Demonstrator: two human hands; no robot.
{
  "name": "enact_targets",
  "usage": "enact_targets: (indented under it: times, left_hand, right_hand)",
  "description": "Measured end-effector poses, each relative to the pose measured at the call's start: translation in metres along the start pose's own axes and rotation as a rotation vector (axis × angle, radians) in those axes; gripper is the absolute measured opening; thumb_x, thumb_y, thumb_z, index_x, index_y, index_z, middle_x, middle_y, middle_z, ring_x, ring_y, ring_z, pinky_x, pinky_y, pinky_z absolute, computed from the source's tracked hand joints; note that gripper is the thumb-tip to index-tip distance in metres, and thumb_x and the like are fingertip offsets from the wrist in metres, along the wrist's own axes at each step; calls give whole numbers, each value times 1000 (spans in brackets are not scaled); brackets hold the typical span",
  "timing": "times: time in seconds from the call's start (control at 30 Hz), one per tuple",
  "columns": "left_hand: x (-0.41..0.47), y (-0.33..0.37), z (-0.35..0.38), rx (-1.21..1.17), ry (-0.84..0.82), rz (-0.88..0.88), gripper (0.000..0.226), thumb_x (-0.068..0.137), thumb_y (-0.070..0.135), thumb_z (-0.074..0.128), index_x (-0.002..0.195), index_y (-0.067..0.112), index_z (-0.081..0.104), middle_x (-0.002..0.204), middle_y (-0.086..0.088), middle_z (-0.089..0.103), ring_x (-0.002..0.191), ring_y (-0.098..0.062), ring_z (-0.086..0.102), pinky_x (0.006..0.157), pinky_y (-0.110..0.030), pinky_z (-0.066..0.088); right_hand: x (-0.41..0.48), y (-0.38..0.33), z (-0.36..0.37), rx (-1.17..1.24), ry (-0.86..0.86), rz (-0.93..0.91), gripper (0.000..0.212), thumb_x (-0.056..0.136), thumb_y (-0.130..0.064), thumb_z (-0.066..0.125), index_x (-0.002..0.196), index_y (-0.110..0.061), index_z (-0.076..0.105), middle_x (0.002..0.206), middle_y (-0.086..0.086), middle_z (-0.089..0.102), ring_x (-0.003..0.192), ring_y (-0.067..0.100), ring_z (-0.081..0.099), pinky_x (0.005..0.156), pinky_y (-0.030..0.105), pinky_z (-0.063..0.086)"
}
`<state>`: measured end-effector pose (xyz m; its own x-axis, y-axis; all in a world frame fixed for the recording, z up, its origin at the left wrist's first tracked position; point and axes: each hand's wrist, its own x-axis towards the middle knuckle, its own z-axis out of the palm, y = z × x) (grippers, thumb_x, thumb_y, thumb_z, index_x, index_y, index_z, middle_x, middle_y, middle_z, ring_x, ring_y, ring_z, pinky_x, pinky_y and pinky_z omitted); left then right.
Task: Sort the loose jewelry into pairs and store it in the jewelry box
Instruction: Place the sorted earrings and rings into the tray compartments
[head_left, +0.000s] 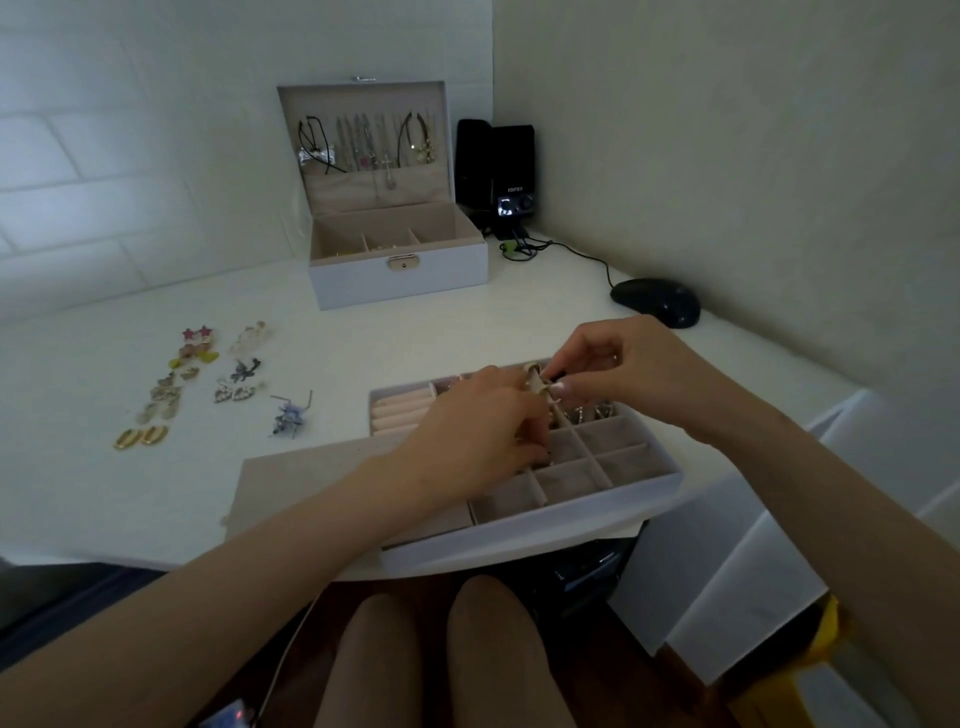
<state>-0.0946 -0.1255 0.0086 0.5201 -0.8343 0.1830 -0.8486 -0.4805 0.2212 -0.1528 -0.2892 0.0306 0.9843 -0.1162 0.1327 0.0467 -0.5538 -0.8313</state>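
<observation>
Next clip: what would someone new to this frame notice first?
The left hand and right hand meet over the divided tray at the desk's near edge, pinching a small pale piece between them. Left of them, earrings lie in paired rows; behind stands the open jewelry box with necklaces hanging in its lid.

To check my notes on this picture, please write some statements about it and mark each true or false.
The white jewelry box at the back has its lid open. True.
The gold oval earrings lie in the grey compartment tray. False: on the white table, left of it.
The left hand and right hand both pinch a small pale jewelry piece above the tray. True.
The black computer mouse lies left of the box. False: right of it.
</observation>
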Motion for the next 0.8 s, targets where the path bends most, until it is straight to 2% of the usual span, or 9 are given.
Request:
enact_targets:
  times: [0.13,0.3,0.43,0.53,0.6,0.7,0.8]
  left_hand:
    - [-2,-4,-6,6,4,-20,18,87,36,59,94,23,68,90,7,48,92,-12,44,76,-27,39]
    - [-2,-17,-16,-23,95,-115,16,89,33,56,93,20,64,87,7,50,81,-9,43,75,-28,43]
    - [-7,-24,-17,-32,120,-135,14,89,30,56,93,19,65,87,7,51,80,-10,47,74,-28,43]
    - [-11,-29,-16,-50,136,-136,12,89,30,57,90,21,65,86,8,51,79,-10,50,72,-27,43]
    - [-12,-31,-15,-53,145,-134,12,88,30,58,90,21,65,85,9,51,78,-10,52,71,-26,43]
    - [-12,-33,-14,-56,151,-134,12,89,30,57,90,21,65,86,9,52,78,-10,53,72,-27,44]
    - [-12,-34,-13,-57,158,-124,11,89,30,57,90,21,65,86,8,53,78,-11,54,73,-28,46]
  right_hand:
    - [-4,-1,-3,13,-37,-1,11,75,-4,74,82,-12,72,84,5,73,72,11,68,69,17,55]
    - [-8,-7,-4,79,-164,-2,14,74,0,73,81,-12,71,85,8,73,80,16,69,72,17,54]
    - [-9,-4,4,85,-257,11,15,75,3,72,83,-9,71,84,10,73,82,23,71,80,25,56]
    - [-9,0,9,82,-286,32,15,74,6,71,84,-6,71,85,11,73,80,25,71,79,30,58]
    - [-11,1,9,53,-277,30,15,74,5,72,83,-7,72,82,4,73,77,17,71,75,24,57]
    - [-11,0,10,-109,-242,6,18,72,2,75,74,-16,71,67,-16,68,63,-3,62,61,10,48]
    - [-11,3,12,-209,-198,-21,25,69,-2,79,68,-24,70,65,-15,64,60,-5,56,57,8,43]
